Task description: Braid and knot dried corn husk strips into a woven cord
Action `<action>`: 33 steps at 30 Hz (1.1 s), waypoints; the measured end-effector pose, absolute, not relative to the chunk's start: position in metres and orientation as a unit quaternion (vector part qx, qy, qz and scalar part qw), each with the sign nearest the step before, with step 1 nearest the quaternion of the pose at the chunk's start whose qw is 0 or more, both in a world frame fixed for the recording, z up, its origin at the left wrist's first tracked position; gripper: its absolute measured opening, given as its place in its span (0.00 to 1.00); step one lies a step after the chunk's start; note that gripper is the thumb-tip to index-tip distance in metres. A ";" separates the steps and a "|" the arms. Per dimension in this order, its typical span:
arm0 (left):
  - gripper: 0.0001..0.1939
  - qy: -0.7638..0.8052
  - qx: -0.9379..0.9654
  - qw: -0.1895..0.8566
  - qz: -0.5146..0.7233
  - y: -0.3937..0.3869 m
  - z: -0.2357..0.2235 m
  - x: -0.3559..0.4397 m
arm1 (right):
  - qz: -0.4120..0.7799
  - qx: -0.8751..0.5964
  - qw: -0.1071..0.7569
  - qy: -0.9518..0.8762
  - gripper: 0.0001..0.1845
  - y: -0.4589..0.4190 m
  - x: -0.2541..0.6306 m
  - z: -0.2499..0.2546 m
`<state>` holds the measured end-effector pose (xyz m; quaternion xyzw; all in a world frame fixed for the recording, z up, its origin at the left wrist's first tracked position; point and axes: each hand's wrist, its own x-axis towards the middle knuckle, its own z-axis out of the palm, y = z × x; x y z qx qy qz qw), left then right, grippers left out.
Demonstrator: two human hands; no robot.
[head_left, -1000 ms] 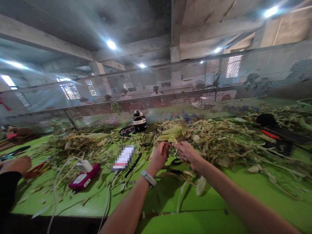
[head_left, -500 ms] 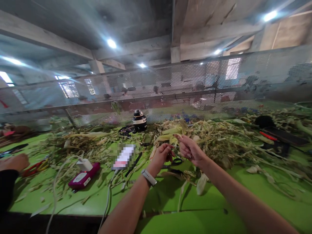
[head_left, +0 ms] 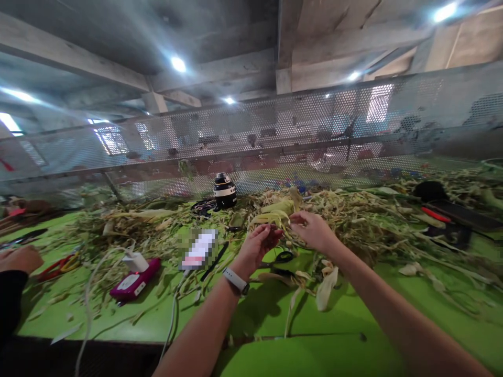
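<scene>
Two hands, side by side with a narrow gap: the left hand [head_left: 261,243], fingers curled, and the right hand [head_left: 314,230], fingers bent. Whether either grips anything, I can't tell. One pale bundle of husks [head_left: 279,209] sits just beyond them, toward the back edge of the counter [head_left: 314,327]; loose leaves [head_left: 373,220], too many to count, spread left and right. Room for moving? Green surface shows between the forearms, near the front edge. Under the hands, one pair of black-handled scissors [head_left: 284,256]; left of them, one phone [head_left: 200,248], then one purple box [head_left: 135,283] with a white plug [head_left: 135,263] near the front edge. One black bottle [head_left: 225,192] stands farther back, mesh [head_left: 243,136] behind. Far left, a co-worker's hand [head_left: 21,259] beside red-and-yellow handles [head_left: 58,267].
</scene>
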<state>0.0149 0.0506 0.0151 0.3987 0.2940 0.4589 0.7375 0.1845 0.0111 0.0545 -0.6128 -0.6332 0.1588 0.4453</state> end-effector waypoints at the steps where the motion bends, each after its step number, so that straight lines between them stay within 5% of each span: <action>1: 0.09 0.291 0.407 0.731 0.464 0.051 0.014 0.015 | 0.073 -0.623 0.418 -0.657 0.11 0.008 0.182 0.055; 5: 0.14 0.277 0.444 0.699 0.488 0.053 0.010 0.016 | -0.139 -0.604 0.345 -0.705 0.10 -0.010 0.169 0.058; 9: 0.16 0.274 0.454 0.674 0.514 0.051 0.010 0.017 | -0.175 -0.564 0.351 -0.727 0.11 -0.017 0.158 0.057; 19: 0.17 0.272 0.468 0.682 0.493 0.050 0.007 0.023 | 0.228 -0.579 0.444 -0.645 0.06 0.008 0.156 0.030; 24: 0.21 0.288 0.482 0.657 0.502 0.052 0.006 0.023 | 0.381 -0.559 0.485 -0.554 0.12 0.010 0.154 0.031; 30: 0.19 0.281 0.511 0.638 0.502 0.053 0.004 0.021 | 0.507 -0.539 0.476 -0.475 0.15 0.002 0.149 0.045; 33: 0.20 0.276 0.506 0.643 0.504 0.053 0.003 0.020 | 0.447 -0.523 0.524 -0.502 0.13 0.000 0.151 0.047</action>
